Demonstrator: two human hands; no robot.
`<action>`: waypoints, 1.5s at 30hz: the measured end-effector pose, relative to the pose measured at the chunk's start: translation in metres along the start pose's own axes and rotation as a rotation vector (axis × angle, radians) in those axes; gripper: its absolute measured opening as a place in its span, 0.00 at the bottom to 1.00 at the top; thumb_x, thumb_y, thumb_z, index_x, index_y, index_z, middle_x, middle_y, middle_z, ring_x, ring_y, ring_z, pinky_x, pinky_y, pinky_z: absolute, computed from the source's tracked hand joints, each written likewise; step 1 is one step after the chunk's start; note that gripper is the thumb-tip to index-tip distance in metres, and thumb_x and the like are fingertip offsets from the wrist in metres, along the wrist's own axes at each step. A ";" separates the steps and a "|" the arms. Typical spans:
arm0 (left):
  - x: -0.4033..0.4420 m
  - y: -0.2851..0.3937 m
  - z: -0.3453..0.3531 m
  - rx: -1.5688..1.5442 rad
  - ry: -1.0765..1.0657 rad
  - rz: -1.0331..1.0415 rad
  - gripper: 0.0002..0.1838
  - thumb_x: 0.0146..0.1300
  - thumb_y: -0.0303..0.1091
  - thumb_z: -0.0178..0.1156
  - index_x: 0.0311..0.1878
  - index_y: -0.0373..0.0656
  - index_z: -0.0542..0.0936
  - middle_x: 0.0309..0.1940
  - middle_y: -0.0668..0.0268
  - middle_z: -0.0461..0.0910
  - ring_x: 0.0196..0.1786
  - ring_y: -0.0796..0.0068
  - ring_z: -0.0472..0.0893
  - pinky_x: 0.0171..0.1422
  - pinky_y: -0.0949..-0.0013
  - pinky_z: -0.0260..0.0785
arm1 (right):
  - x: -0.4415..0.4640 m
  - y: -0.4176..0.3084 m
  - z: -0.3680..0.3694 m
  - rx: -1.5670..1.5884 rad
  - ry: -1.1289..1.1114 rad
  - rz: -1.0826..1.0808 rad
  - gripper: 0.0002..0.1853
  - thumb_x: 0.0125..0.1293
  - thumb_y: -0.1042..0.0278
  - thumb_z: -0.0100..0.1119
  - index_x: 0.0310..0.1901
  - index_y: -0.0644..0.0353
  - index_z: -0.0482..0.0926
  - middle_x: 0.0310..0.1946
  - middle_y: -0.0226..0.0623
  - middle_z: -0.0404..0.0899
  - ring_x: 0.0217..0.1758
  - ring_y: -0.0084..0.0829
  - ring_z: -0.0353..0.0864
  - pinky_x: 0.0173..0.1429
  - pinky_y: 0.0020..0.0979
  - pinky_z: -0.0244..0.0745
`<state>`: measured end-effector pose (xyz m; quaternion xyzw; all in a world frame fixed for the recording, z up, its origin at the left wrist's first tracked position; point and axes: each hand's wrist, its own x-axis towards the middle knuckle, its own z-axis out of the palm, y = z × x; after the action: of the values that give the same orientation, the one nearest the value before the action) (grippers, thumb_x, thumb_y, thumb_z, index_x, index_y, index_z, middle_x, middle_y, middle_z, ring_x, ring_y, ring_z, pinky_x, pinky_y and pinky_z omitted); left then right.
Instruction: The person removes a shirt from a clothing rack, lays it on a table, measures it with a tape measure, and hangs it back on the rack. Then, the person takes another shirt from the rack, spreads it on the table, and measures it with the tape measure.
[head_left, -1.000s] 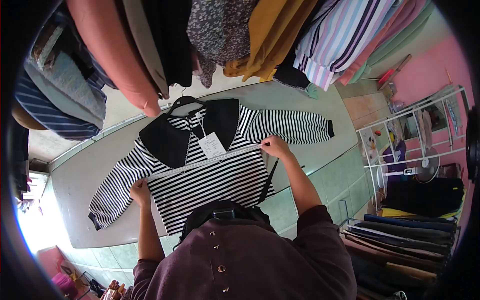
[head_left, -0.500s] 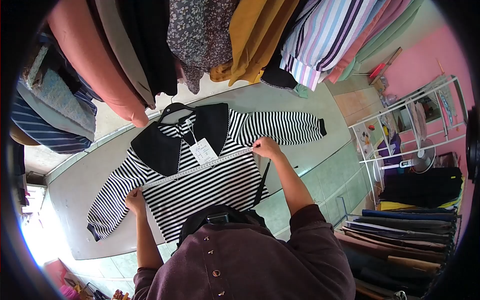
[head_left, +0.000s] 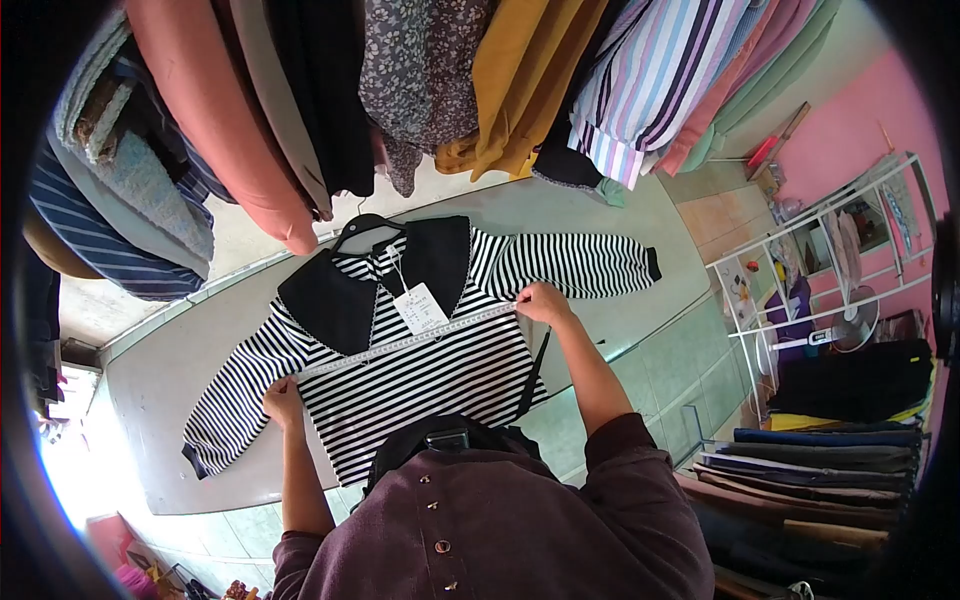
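A black-and-white striped blouse (head_left: 430, 385) with a wide black collar lies spread on the grey table. A white tape measure (head_left: 410, 343) runs across its chest, slightly slanted. My left hand (head_left: 284, 402) pinches one end of the tape at the blouse's left side, by the underarm. At the opposite underarm my right hand (head_left: 543, 302) pinches the tape's other stretch. A white paper tag (head_left: 419, 309) on a string rests on the chest just above the tape. The black hanger (head_left: 362, 222) sits inside the neck opening.
Hanging garments, including a mustard cloth (head_left: 530, 90) and a striped shirt (head_left: 655, 80), line the far side above the table (head_left: 145, 400). To the right stand a white rack (head_left: 800, 235), a fan (head_left: 858, 315) and folded trousers (head_left: 810, 455) on a rail.
The view has shifted slightly, so the blouse and garments appear a little further right. Both hands keep their pinch on the tape measure, which stays across the chest.
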<state>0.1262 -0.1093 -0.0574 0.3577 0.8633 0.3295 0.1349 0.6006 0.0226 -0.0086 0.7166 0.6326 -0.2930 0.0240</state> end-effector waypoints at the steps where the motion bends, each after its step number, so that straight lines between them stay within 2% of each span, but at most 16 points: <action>1: -0.001 0.002 -0.001 0.003 -0.007 -0.009 0.09 0.49 0.35 0.63 0.30 0.39 0.83 0.20 0.62 0.80 0.22 0.76 0.78 0.30 0.73 0.68 | 0.000 0.000 0.000 0.001 0.001 -0.003 0.11 0.45 0.61 0.58 0.33 0.49 0.82 0.30 0.36 0.81 0.36 0.33 0.80 0.42 0.30 0.74; 9: -0.002 0.008 -0.004 0.054 -0.014 -0.007 0.08 0.49 0.33 0.63 0.30 0.38 0.83 0.23 0.59 0.81 0.24 0.71 0.79 0.32 0.70 0.70 | -0.003 -0.003 -0.001 0.008 0.025 0.002 0.11 0.46 0.62 0.58 0.32 0.49 0.83 0.31 0.34 0.81 0.36 0.33 0.80 0.42 0.30 0.74; 18: 0.000 0.003 -0.002 0.055 -0.002 0.022 0.09 0.47 0.33 0.64 0.30 0.38 0.82 0.22 0.60 0.81 0.23 0.72 0.79 0.32 0.71 0.69 | 0.000 -0.001 0.001 0.034 0.024 -0.004 0.08 0.44 0.63 0.57 0.28 0.49 0.83 0.28 0.35 0.81 0.34 0.33 0.80 0.40 0.31 0.74; 27: -0.002 0.005 -0.007 0.028 -0.018 0.020 0.09 0.48 0.34 0.63 0.30 0.38 0.82 0.22 0.60 0.81 0.23 0.73 0.78 0.31 0.71 0.69 | 0.001 0.008 0.006 0.033 0.082 -0.079 0.11 0.45 0.59 0.60 0.30 0.52 0.82 0.27 0.36 0.81 0.31 0.34 0.79 0.38 0.31 0.73; 29: -0.001 0.005 -0.010 -0.024 -0.054 0.037 0.09 0.49 0.34 0.63 0.30 0.38 0.82 0.21 0.61 0.80 0.22 0.75 0.78 0.30 0.72 0.68 | -0.003 0.009 0.005 0.082 0.054 -0.144 0.15 0.44 0.57 0.64 0.33 0.54 0.81 0.30 0.37 0.80 0.35 0.35 0.79 0.40 0.31 0.73; 30: -0.010 0.029 -0.023 -0.073 -0.095 0.003 0.10 0.48 0.34 0.64 0.29 0.37 0.82 0.19 0.63 0.79 0.22 0.79 0.76 0.30 0.75 0.67 | -0.008 0.008 0.005 0.131 0.052 -0.190 0.18 0.43 0.55 0.66 0.35 0.56 0.80 0.31 0.38 0.80 0.35 0.34 0.79 0.40 0.31 0.73; 31: -0.014 0.032 -0.021 -0.165 -0.081 0.061 0.09 0.51 0.33 0.63 0.29 0.36 0.82 0.20 0.65 0.79 0.23 0.82 0.76 0.30 0.77 0.66 | -0.017 0.001 0.004 0.180 0.045 -0.233 0.22 0.42 0.53 0.68 0.37 0.58 0.79 0.31 0.39 0.80 0.35 0.34 0.79 0.40 0.31 0.72; 33: -0.025 0.048 -0.022 -0.424 -0.272 0.133 0.09 0.53 0.33 0.61 0.32 0.36 0.81 0.22 0.65 0.80 0.25 0.83 0.76 0.32 0.78 0.67 | -0.034 -0.012 0.011 0.291 0.034 -0.323 0.29 0.42 0.50 0.69 0.44 0.59 0.76 0.33 0.42 0.79 0.36 0.34 0.78 0.41 0.31 0.72; 35: -0.040 0.087 -0.028 -0.276 -0.479 0.270 0.11 0.57 0.34 0.58 0.36 0.36 0.81 0.27 0.64 0.81 0.29 0.81 0.77 0.36 0.76 0.68 | -0.057 -0.037 0.015 0.432 -0.065 -0.408 0.35 0.42 0.50 0.69 0.51 0.58 0.70 0.37 0.43 0.77 0.37 0.35 0.77 0.42 0.31 0.72; 37: -0.040 0.092 -0.004 -0.462 -0.551 0.276 0.13 0.59 0.37 0.56 0.39 0.36 0.80 0.29 0.62 0.81 0.33 0.77 0.78 0.39 0.74 0.68 | -0.082 -0.050 0.026 0.447 -0.037 -0.450 0.39 0.43 0.51 0.69 0.57 0.58 0.63 0.40 0.44 0.73 0.38 0.33 0.76 0.43 0.31 0.72; 38: -0.033 0.097 0.000 -0.348 -0.530 0.364 0.14 0.61 0.38 0.53 0.41 0.37 0.79 0.31 0.59 0.80 0.35 0.73 0.79 0.41 0.72 0.68 | -0.093 -0.047 0.033 0.451 0.015 -0.494 0.41 0.44 0.54 0.69 0.59 0.57 0.60 0.45 0.45 0.71 0.39 0.31 0.75 0.44 0.30 0.72; 40: -0.010 0.105 0.006 -0.285 -0.450 0.431 0.13 0.60 0.38 0.55 0.40 0.37 0.79 0.31 0.57 0.80 0.34 0.70 0.79 0.40 0.71 0.69 | -0.127 -0.033 0.028 0.550 0.084 -0.421 0.40 0.43 0.56 0.70 0.58 0.57 0.62 0.42 0.43 0.72 0.40 0.30 0.75 0.43 0.29 0.72; 42: 0.013 0.116 0.010 -0.221 -0.357 0.515 0.11 0.56 0.35 0.59 0.37 0.38 0.80 0.31 0.58 0.79 0.33 0.68 0.78 0.40 0.69 0.69 | -0.150 0.012 0.036 0.698 -0.031 -0.282 0.37 0.43 0.56 0.71 0.55 0.59 0.66 0.38 0.41 0.75 0.38 0.30 0.76 0.41 0.29 0.72; 44: 0.049 0.110 0.020 -0.144 -0.280 0.646 0.08 0.50 0.30 0.61 0.35 0.39 0.79 0.31 0.58 0.78 0.35 0.62 0.77 0.44 0.64 0.69 | -0.191 0.041 0.023 0.508 0.002 -0.064 0.33 0.43 0.57 0.71 0.52 0.58 0.70 0.32 0.40 0.77 0.34 0.30 0.76 0.39 0.30 0.72; 45: 0.065 0.107 0.025 -0.065 -0.268 0.668 0.11 0.50 0.30 0.61 0.39 0.40 0.78 0.37 0.58 0.77 0.43 0.58 0.75 0.50 0.61 0.65 | -0.205 0.069 0.036 0.427 0.087 -0.027 0.30 0.42 0.56 0.71 0.49 0.56 0.73 0.29 0.40 0.78 0.32 0.31 0.77 0.38 0.30 0.72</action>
<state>0.1487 0.0047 -0.0052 0.6555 0.6625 0.3330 0.1433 0.6444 -0.1883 0.0304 0.7088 0.5662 -0.3893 -0.1597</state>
